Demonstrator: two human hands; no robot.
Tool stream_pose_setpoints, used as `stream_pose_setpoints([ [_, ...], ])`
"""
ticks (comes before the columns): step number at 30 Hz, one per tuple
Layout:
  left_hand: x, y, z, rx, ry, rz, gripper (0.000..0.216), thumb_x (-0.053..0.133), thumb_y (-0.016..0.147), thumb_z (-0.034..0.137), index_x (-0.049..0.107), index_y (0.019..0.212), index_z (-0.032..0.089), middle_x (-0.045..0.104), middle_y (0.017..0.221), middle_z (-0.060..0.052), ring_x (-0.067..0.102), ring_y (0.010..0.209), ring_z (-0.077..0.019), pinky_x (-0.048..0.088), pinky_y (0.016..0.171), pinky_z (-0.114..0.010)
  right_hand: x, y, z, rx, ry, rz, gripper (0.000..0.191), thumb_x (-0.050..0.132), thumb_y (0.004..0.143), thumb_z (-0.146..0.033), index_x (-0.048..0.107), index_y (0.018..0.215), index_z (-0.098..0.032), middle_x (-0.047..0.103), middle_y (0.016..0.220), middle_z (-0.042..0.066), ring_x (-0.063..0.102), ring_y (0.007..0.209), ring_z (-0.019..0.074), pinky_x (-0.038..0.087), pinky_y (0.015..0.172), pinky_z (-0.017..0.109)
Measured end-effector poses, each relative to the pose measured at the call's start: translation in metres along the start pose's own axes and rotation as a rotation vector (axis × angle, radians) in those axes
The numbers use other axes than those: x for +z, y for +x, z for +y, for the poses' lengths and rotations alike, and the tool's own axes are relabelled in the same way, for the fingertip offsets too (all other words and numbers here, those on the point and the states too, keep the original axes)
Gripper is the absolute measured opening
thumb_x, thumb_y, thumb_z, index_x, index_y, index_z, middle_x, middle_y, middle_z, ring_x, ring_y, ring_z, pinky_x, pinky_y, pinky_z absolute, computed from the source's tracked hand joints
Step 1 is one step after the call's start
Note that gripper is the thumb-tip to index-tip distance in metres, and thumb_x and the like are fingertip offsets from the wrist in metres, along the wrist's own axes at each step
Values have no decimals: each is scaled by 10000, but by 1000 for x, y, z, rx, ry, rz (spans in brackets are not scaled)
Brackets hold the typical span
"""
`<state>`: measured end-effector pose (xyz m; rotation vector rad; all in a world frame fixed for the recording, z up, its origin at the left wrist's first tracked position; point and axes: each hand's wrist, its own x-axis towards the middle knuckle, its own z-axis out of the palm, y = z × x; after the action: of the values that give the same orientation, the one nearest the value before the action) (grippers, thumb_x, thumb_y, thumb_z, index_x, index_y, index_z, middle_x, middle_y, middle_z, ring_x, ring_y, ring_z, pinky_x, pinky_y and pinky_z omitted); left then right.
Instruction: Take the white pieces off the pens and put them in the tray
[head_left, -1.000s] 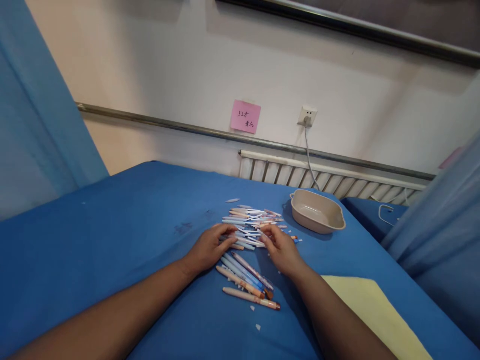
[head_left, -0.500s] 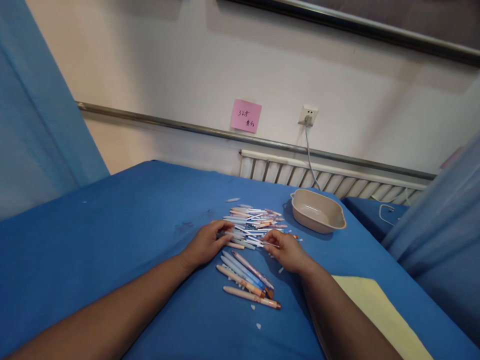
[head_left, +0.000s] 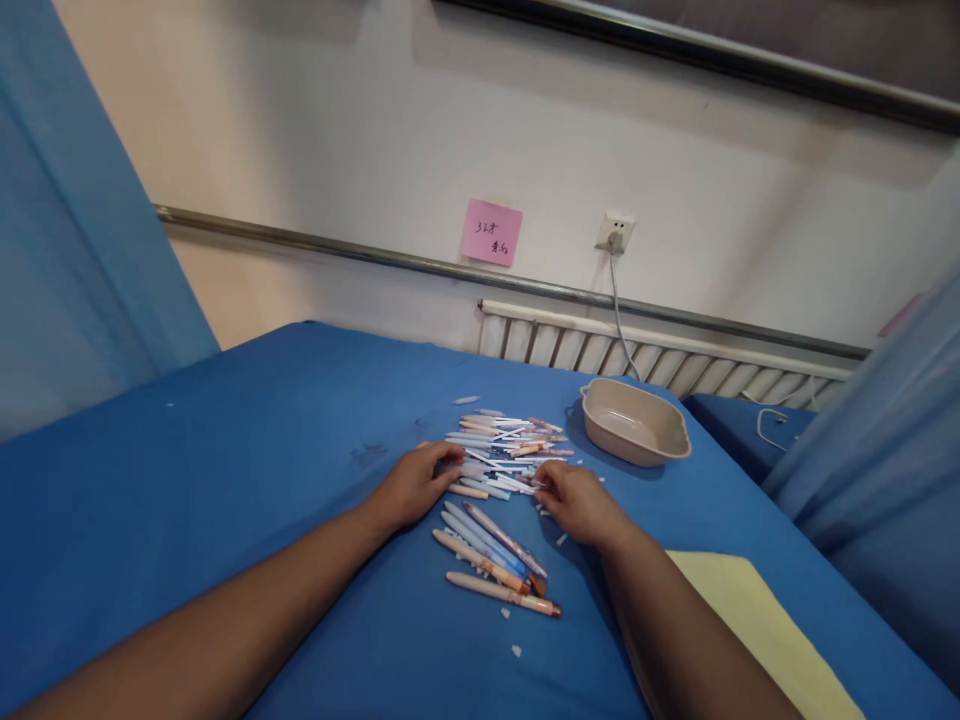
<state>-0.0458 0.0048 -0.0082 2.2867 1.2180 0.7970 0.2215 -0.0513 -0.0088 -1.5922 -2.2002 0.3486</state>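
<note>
A pile of pen barrels and thin white sticks, perhaps refills [head_left: 510, 466], lies across the blue sheet in front of me. At its left end my left hand [head_left: 420, 482] curls its thumb and fingers around a pale grey-blue pen barrel [head_left: 472, 468]. My right hand [head_left: 576, 500] is at the right end of the pile, fingertips pinched together; whatever is between them is hidden. Closer to me, several whole pens [head_left: 491, 545] in blue, purple and peach lie side by side. One peach pen [head_left: 502, 593] lies nearest.
A beige plastic basin [head_left: 634, 425] stands behind the pile to the right. A yellow cloth or sheet [head_left: 739, 600] lies under my right forearm's side. Small white bits [head_left: 516, 651] are scattered near the pens. A radiator [head_left: 570, 345] and a plugged-in cable [head_left: 619, 310] are along the wall.
My right hand has shifted slightly right, and the thin white stick seen in its fingers no longer shows clearly. My left hand has barely moved; the dark part in its grip is now hidden.
</note>
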Motion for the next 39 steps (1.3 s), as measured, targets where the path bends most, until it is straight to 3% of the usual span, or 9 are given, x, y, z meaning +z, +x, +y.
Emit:
stream_pose_setpoints([
  [7, 2, -2, 1, 43, 49, 64, 237, 530, 801, 270, 626, 999, 182, 671, 981, -47, 598, 945, -205, 443, 874, -328, -3, -5, -18, -90, -28, 103, 128, 567, 818, -243, 575, 936, -194, 603, 951, 60, 536, 902, 187, 372, 765, 278],
  [14, 2, -4, 9, 84, 40, 49, 215, 497, 826, 247, 627, 985, 183, 666, 979, -46, 580, 935, -194, 437, 863, -324, 3, -12, -42, -168, 105, -78, 181, 618, 766, -244, 590, 940, -206, 623, 857, 21, 554, 774, 150, 384, 670, 243],
  [22, 3, -7, 18, 190, 35, -14, 199, 491, 820, 191, 618, 973, 186, 646, 940, -43, 563, 909, -180, 435, 840, -305, -1, -15, -50, -180, 39, -134, 224, 592, 770, -277, 594, 985, -215, 649, 907, 27, 569, 853, 171, 382, 726, 255],
  [29, 1, -8, 19, 204, 43, -7, 195, 485, 829, 186, 621, 967, 192, 645, 934, -43, 566, 910, -178, 432, 842, -299, 0, -16, -53, -181, -98, -120, 210, 522, 773, -149, 598, 962, -199, 644, 895, 57, 563, 850, 187, 367, 722, 271],
  [33, -3, -10, 25, 202, 7, -1, 197, 492, 838, 222, 621, 985, 194, 646, 966, -47, 566, 935, -183, 431, 850, -300, 3, -13, -47, -150, 48, -43, 169, 505, 810, -155, 577, 960, -188, 626, 907, 48, 552, 834, 161, 378, 726, 253],
  [39, -4, -14, 32, 318, -31, -50, 206, 498, 863, 288, 615, 1005, 197, 636, 981, -59, 552, 963, -185, 417, 882, -307, 14, -5, -36, -87, 319, 40, 107, 501, 843, -177, 568, 925, -191, 610, 836, 21, 546, 767, 142, 404, 689, 248],
])
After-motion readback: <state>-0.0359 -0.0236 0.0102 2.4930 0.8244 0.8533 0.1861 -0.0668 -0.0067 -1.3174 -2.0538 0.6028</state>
